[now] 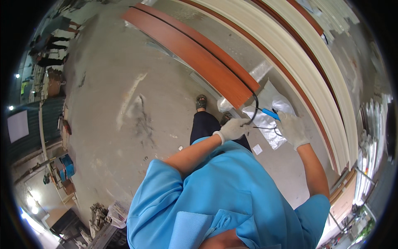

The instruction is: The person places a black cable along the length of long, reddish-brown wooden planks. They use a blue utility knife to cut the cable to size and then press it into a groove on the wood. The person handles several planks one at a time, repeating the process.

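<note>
A long reddish-brown panel (190,56) stretches from my feet toward the far left. A black rubber strip (256,101) runs along its lengthwise groove and hangs in a loop off the near end. My left hand (234,129), in a pale work glove, is closed around the loose part of that strip. My right hand (292,130), also gloved, grips a blue-handled screwdriver-like tool (270,113), its thin shaft pointing left toward the panel's end. A thin dark length of strip curls beside the right fingers; its far end is hidden by the glove.
Long cream and brown profiles (306,62) lie along my right. A white plastic sack (271,97) and a paper scrap (257,149) are on the floor. People (54,50) stand at the far left. A clear bag (118,213) lies lower left.
</note>
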`<state>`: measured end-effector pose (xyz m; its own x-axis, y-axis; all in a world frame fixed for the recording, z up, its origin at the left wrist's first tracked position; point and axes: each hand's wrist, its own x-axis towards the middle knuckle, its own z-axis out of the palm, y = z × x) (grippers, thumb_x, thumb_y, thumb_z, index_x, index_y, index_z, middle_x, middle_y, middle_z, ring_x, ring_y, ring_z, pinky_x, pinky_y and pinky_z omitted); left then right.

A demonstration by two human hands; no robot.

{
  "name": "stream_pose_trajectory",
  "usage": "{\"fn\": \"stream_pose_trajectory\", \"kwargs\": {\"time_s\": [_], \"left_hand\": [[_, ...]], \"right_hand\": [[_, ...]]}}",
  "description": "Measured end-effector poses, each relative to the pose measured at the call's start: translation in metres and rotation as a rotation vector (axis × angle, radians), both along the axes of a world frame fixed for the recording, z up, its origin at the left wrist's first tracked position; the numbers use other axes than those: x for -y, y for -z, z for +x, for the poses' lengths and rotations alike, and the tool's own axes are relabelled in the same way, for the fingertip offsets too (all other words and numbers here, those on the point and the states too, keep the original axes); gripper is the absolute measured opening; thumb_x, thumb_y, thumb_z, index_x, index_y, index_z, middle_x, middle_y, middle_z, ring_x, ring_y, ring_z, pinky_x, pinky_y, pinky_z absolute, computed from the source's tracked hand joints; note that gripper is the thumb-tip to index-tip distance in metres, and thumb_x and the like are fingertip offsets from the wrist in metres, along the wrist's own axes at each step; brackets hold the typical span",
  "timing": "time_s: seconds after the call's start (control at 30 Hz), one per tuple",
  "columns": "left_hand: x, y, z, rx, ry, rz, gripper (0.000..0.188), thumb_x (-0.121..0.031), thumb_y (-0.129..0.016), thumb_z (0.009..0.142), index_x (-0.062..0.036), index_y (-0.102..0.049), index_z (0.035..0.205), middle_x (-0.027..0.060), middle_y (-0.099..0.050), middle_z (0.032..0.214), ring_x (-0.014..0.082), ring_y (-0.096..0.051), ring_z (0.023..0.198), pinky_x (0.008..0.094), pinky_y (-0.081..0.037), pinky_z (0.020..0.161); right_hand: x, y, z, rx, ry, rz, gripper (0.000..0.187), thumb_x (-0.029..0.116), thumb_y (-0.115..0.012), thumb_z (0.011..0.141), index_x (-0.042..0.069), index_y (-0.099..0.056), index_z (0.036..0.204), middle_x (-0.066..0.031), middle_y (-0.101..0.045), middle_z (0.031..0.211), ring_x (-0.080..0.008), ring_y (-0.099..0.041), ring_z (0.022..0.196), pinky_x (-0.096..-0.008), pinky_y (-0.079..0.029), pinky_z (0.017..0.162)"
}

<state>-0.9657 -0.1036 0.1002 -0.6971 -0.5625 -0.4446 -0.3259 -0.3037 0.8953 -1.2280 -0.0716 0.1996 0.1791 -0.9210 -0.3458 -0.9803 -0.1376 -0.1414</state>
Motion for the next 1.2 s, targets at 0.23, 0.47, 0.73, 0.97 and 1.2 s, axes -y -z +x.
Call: {"fn": "stream_pose_trajectory", "kwargs": {"time_s": [0.23, 0.47, 0.73, 0.97, 1.2], "left_hand": [[0.018, -0.01, -0.008, -0.002, -0.094, 0.369, 0.036, -0.035, -0.056, 0.106, -0.0042, -0.073, 0.114, -0.0014, -0.05, 0.059, 0.0087, -0.045, 0.049, 0.0264, -0.039, 0.046], [0.031, -0.014, 0.001, 0.134, -0.04, -0.022, 0.031, -0.027, -0.061, 0.104, 0.0009, -0.072, 0.095, -0.0014, -0.059, 0.069, 0.0062, -0.05, 0.061, 0.0259, -0.041, 0.054], [0.05, -0.064, 0.047, -0.114, -0.026, 0.088, 0.03, -0.028, -0.063, 0.103, 0.0003, -0.072, 0.096, -0.0027, -0.06, 0.077, 0.0064, -0.051, 0.07, 0.026, -0.042, 0.061], [0.014, -0.07, 0.023, -0.245, 0.132, 0.24, 0.033, -0.033, -0.062, 0.104, -0.0034, -0.069, 0.092, -0.0042, -0.051, 0.072, 0.0049, -0.046, 0.067, 0.0244, -0.039, 0.059], [0.018, -0.106, 0.019, -0.312, 0.197, 0.474, 0.033, -0.034, -0.059, 0.106, -0.0034, -0.069, 0.097, -0.003, -0.05, 0.069, 0.0067, -0.046, 0.06, 0.024, -0.041, 0.056]], "right_hand": [[0.019, 0.008, -0.009, -0.065, -0.11, -0.058, 0.03, 0.036, -0.068, 0.093, 0.007, -0.061, 0.099, -0.0144, -0.068, 0.082, -0.0325, -0.071, 0.08, -0.0472, -0.057, 0.069], [0.019, 0.05, -0.034, -0.121, -0.122, 0.042, 0.036, 0.042, -0.066, 0.094, 0.008, -0.062, 0.104, -0.0148, -0.069, 0.085, -0.0337, -0.072, 0.081, -0.0489, -0.058, 0.068], [-0.13, 0.081, -0.18, -0.46, 0.409, 0.233, 0.034, 0.034, -0.067, 0.091, 0.006, -0.072, 0.109, -0.0205, -0.074, 0.102, -0.0351, -0.072, 0.094, -0.0489, -0.056, 0.082], [-0.189, 0.099, -0.09, -0.094, 0.92, 0.278, 0.063, 0.063, -0.059, 0.092, 0.003, -0.073, 0.083, -0.0239, -0.071, 0.081, -0.04, -0.071, 0.078, -0.0518, -0.052, 0.072], [-0.176, 0.072, -0.007, 0.735, 1.47, 0.041, 0.036, 0.039, -0.061, 0.099, 0.004, -0.064, 0.088, -0.0065, -0.056, 0.059, -0.0155, -0.06, 0.052, -0.034, -0.046, 0.046]]}}
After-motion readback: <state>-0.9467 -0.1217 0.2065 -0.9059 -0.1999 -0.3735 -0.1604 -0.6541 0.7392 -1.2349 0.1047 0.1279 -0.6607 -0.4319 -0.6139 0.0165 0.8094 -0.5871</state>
